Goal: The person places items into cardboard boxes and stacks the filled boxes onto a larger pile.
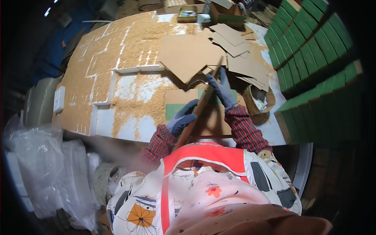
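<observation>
Fingers of both gloved hands meet a brown board [197, 107] in the head view, one hand to each side of it. It stands on edge, its ridged rim turned up toward the camera, and its long axis slants from near the apron, low and left, to a far tip up and right, beyond the right hand [222, 89]. That hand is nearer the far end; the left hand [181, 117] is nearer the body end, so the two are staggered along the length.

Right thumb and fingers part in a narrow V: the thumb lies across the board's upper rim, the other fingers rise along its right side, and they appear to hold it there. Left fingers are bent, slightly apart, tips against the left face; whether they grip or only brace cannot be told, since the board hides what lies beyond.

Beneath the board, a green-and-brown carton [171, 111] lies on the desk [147, 127]; whether the two join is unclear. Past the hands lie a large sheet [188, 55] and smaller sheets [247, 67], with a basket [269, 102] just right of the right wrist and green boxes [305, 58] stacked farther right.
</observation>
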`<state>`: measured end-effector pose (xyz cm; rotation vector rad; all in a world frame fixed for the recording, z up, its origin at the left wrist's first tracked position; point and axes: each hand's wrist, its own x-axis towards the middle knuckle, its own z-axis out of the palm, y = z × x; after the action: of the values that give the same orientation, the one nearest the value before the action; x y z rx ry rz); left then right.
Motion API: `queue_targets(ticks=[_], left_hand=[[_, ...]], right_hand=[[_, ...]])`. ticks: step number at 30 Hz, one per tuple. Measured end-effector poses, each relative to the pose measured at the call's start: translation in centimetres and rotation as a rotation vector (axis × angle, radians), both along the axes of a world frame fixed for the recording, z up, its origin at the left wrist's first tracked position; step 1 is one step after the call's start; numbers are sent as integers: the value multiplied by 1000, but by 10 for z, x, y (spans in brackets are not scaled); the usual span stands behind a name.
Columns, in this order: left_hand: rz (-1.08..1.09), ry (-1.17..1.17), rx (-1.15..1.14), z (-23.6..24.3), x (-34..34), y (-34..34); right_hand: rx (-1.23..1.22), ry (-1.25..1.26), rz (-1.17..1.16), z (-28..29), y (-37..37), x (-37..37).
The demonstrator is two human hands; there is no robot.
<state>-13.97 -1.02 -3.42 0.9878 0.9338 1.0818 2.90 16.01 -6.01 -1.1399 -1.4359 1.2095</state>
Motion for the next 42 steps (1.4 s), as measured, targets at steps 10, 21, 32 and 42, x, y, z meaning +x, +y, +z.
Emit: queue_targets(ticks=[10, 21, 32, 42], left_hand=[[508, -437, 156, -23, -31, 17], [76, 900, 1240, 48, 41, 88], [-349, 289, -183, 13, 26, 115], [26, 838, 1006, -40, -124, 38]], right_hand=[[263, -234, 111, 51, -55, 88], [-332, -46, 655, 55, -44, 126], [-257, -269, 198, 4, -86, 114], [-441, 458, 437, -39, -62, 149]])
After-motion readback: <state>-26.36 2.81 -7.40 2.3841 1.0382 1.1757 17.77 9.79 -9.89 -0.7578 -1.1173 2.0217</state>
